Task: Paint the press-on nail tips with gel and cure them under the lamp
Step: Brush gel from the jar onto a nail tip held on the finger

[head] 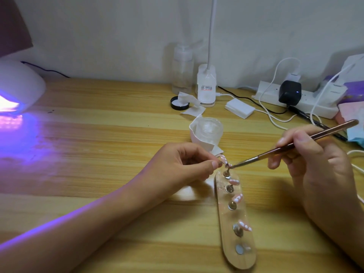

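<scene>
A clear oval holder (pixel 234 259) lies on the wooden desk with several metal pegs, most carrying pink nail tips (pixel 238 198). My left hand (pixel 181 166) pinches the top nail tip (pixel 223 159) between thumb and forefinger at the holder's far end. My right hand (pixel 315 160) grips a thin copper-coloured brush (pixel 291 145); its bristle end touches that pinched tip. A small glass jar (pixel 209 128) stands on a white wipe just behind. The white curing lamp (pixel 19 85) at the far left glows purple.
At the back stand a clear pump bottle (pixel 182 69), a white desk-lamp base (pixel 206 87), a black lid (pixel 179 103), wipes, a white box (pixel 239 108), and a power strip (pixel 295 99) with cables. Pink and purple packs lie at the right edge.
</scene>
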The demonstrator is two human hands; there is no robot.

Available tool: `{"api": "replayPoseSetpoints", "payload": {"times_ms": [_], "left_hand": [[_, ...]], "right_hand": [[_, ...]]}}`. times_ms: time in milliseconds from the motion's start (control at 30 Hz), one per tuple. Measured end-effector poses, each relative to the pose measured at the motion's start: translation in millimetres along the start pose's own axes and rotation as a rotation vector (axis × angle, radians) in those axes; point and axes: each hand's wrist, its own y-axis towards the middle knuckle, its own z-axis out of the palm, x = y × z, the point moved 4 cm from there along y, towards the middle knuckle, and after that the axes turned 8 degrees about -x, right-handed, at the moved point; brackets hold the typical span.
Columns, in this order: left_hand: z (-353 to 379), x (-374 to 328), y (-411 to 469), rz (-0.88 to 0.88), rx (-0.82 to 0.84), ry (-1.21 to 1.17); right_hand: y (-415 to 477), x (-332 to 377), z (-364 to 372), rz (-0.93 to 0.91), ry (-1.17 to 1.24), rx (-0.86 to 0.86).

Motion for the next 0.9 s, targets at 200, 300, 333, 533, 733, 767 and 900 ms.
{"api": "replayPoseSetpoints", "payload": {"times_ms": [200,300,333,533,733,767,900], "left_hand": [[0.7,-1.4,-0.6,-0.01,0.002,0.011],[1.0,-1.9,-0.8,-0.013,-0.003,0.016],[1.1,-2.2,-1.0,-0.014,-0.001,0.014],[0.4,-0.1,-0.3,-0.01,0.018,0.027],[0.2,2.8,0.3,0.002,0.024,0.04],[-0.4,2.6,0.3,0.004,0.021,0.021],[-1.3,-0.2,-0.1,0.023,0.026,-0.06]], "right_hand": [[-0.8,0.4,-2.9,-0.073,-0.001,-0.06],[-1.3,0.5,-1.8,-0.108,-0.03,-0.07],[-1.8,0.3,-1.2,-0.11,-0.041,-0.069],[-3.8,0.3,4.4,-0.109,-0.068,-0.013],[-2.8,1.3,0.5,-0.069,-0.043,-0.014],[-2.8,0.7,-0.5,-0.059,-0.029,-0.018],[0.2,-1.6,-3.3,-0.029,0.048,-0.064]]}}
